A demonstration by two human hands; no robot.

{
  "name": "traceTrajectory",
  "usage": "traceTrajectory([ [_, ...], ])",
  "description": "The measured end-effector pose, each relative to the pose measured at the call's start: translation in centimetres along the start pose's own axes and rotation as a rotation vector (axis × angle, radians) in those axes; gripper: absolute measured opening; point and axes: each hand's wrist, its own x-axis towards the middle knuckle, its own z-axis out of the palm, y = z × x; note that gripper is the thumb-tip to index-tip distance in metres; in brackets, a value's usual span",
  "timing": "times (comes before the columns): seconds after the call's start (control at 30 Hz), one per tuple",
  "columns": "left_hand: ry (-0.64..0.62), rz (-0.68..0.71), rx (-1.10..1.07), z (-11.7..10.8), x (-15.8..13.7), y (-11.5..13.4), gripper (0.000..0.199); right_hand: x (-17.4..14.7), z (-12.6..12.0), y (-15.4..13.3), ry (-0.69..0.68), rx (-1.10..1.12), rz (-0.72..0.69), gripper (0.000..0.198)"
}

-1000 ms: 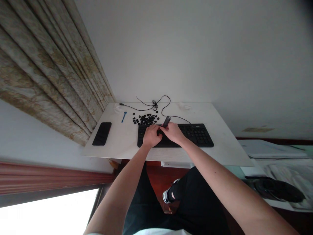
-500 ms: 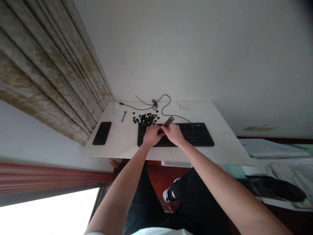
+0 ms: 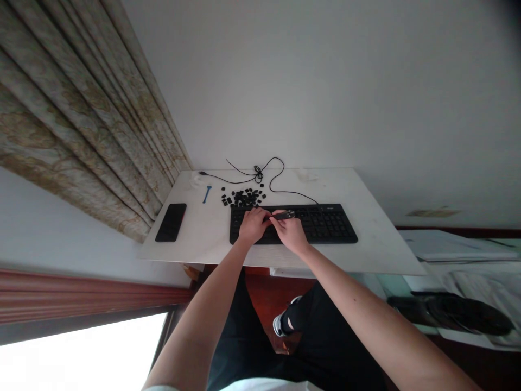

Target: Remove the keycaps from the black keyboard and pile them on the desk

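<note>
A black keyboard [image 3: 331,224] lies along the front of the white table. Over its left half, my right hand [image 3: 292,232] is closed around a slim dark tool [image 3: 284,215] with a greyish rear end; its exact kind is unclear. The tool lies nearly level, its tip pointing left at my left hand [image 3: 253,225]. That hand rests on the keyboard with bent fingers, thumb and fingertips closed near the tip; what they pinch is hidden. Behind the keyboard lies a heap of loose black keycaps [image 3: 245,197].
A blue double-ended tool [image 3: 207,194] lies left of the keycaps, and a black phone [image 3: 171,222] near the table's left edge. The keyboard's black cable [image 3: 284,171] loops along the back by the wall. A patterned curtain [image 3: 93,103] hangs at left.
The dark tool has tipped from slanting upward to nearly level, its rear end swinging right and down. My right hand has turned and shifted slightly right and down; the left stays nearly in place.
</note>
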Motion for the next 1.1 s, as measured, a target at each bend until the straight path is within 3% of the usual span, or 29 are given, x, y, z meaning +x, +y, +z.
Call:
traceTrajectory([
  [0.5, -0.021, -0.011, -0.028, -0.2, -0.1, 0.0, 0.013, -1.9, 0.8, 1.1, 0.052, -0.068, -0.174, 0.022],
  [0.7, 0.029, -0.008, -0.096, -0.3, 0.0, 0.1, 0.014, -1.1, -0.3, 0.4, 0.036, 0.025, 0.007, 0.025],
  [0.8, 0.056, -0.035, -0.167, -0.2, 0.0, 0.0, 0.017, -0.5, -2.5, 0.7, 0.106, 0.034, 0.085, 0.029],
  [0.9, 0.094, -0.047, -0.252, 0.1, 0.0, -0.2, 0.016, 0.3, -6.3, 2.7, 0.271, -0.085, 0.128, 0.031],
  [0.97, 0.125, -0.049, -0.303, 0.3, 0.0, -0.4, 0.016, 0.6, -9.3, 5.2, 0.439, -0.126, 0.198, 0.033],
  [1.1, 0.201, -0.057, -0.372, 0.6, -0.2, -0.6, 0.015, -0.1, -14.4, 11.5, 0.719, 0.008, 0.39, 0.031],
])
